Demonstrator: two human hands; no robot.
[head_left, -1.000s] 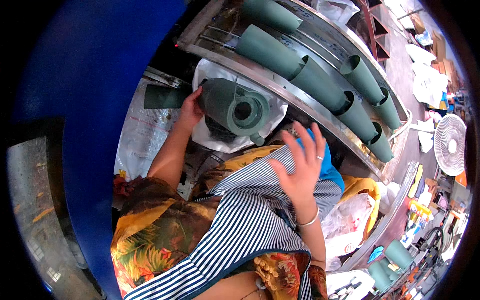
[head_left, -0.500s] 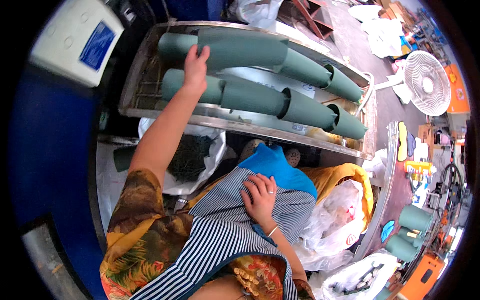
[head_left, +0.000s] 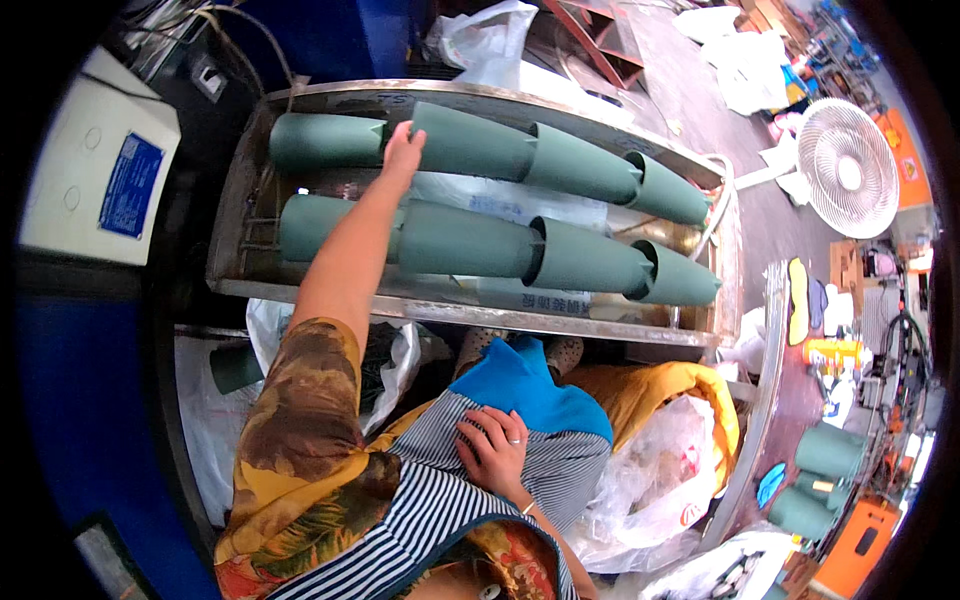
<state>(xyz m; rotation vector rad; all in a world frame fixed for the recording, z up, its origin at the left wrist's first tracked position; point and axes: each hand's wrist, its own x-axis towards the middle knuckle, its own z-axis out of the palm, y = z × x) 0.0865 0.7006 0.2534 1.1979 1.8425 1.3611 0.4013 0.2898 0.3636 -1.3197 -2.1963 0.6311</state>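
Observation:
Two rows of dark green, tapered plastic pots (head_left: pixel 465 238) lie on their sides in a long metal trough, partly nested end to end. My left hand (head_left: pixel 404 150) reaches into the back row, closed on the left rim of a green pot (head_left: pixel 472 142). A gap separates that rim from the leftmost pot (head_left: pixel 328 142); part of the grip is hidden behind the hand. My right hand (head_left: pixel 493 448) lies on the striped apron (head_left: pixel 560 465) over my lap, fingers loosely stretched and holding nothing.
The metal trough (head_left: pixel 470 312) spans the space before me. To the right are a white fan (head_left: pixel 848 170), a clear plastic bag (head_left: pixel 650 470), more green pots (head_left: pixel 830 452) and an orange crate (head_left: pixel 855 550). A white box-shaped machine part (head_left: pixel 95 165) stands left.
The back-row pot at my left hand has shifted away from the leftmost pot, leaving a gap. My right hand stays on my lap; the whole view has shifted slightly.

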